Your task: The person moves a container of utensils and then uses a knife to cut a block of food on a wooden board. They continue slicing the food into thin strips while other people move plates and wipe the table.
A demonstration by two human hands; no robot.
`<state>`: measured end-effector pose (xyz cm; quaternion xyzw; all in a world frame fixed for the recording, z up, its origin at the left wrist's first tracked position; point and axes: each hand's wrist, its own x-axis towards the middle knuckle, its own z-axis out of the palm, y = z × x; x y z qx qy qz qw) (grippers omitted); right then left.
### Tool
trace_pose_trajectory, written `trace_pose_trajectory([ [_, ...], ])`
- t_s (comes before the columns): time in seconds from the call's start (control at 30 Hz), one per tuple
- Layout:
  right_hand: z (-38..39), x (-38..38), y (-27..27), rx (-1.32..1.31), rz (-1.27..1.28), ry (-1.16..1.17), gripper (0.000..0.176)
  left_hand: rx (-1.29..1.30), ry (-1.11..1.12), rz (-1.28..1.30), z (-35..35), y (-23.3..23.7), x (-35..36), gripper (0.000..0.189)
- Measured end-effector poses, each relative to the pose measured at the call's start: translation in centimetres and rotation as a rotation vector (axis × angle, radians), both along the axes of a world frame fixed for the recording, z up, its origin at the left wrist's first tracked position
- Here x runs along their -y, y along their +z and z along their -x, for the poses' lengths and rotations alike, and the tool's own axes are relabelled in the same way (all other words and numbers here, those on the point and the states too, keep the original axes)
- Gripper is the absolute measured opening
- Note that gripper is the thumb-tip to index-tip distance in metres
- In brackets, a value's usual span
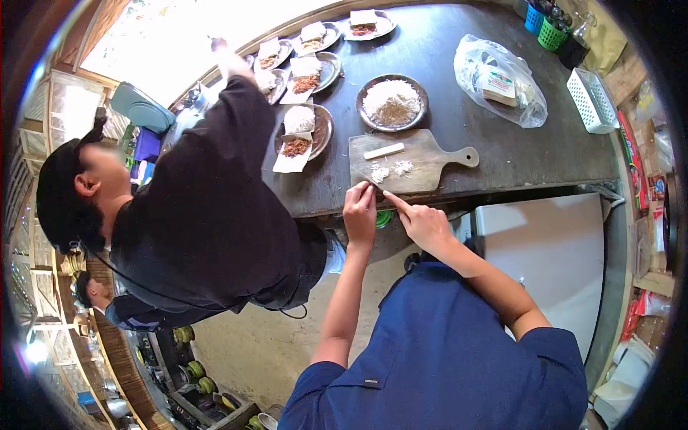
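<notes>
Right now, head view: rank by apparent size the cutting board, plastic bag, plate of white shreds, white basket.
1. cutting board and plastic bag: look about alike, so not ranked apart.
2. plate of white shreds.
3. white basket, though the lens edge may shrink it.

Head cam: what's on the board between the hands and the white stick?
Two small piles of chopped white bits, on the cutting board between the white stick and the left hand and right hand. Head view.
</notes>
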<state>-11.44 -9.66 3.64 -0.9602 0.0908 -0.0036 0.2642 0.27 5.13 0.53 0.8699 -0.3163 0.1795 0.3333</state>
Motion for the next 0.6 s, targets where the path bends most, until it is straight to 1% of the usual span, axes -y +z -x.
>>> trace_pose_trajectory([
  [0.1, -1.0, 0.2, -0.8, 0.065, 0.026, -0.009, 0.059, -0.016, -0.015, 0.005, -0.3, 0.3, -0.1, 0.016],
  [0.17, -1.7, -0.2, -1.1, 0.164, -0.019, -0.014, 0.059, -0.035, -0.042, -0.018, -0.5, 0.4, -0.5, 0.016],
  [0.3, -0.8, -0.5, -0.2, 0.097, -0.014, 0.000, 0.058, -0.052, -0.050, -0.037, -0.4, 0.5, -0.6, 0.017],
  [0.4, -0.8, -0.2, -0.2, 0.057, 0.065, -0.011, 0.057, -0.016, -0.021, -0.037, 0.2, 0.4, -0.1, 0.018],
  [0.5, -1.3, -0.2, -0.7, 0.109, 0.067, -0.021, 0.057, -0.018, -0.001, -0.045, 0.2, 0.5, 0.0, 0.017],
  [0.6, -1.2, -0.3, -0.4, 0.155, 0.004, -0.021, 0.058, -0.020, -0.013, -0.069, -0.2, 0.7, -0.3, 0.017],
])
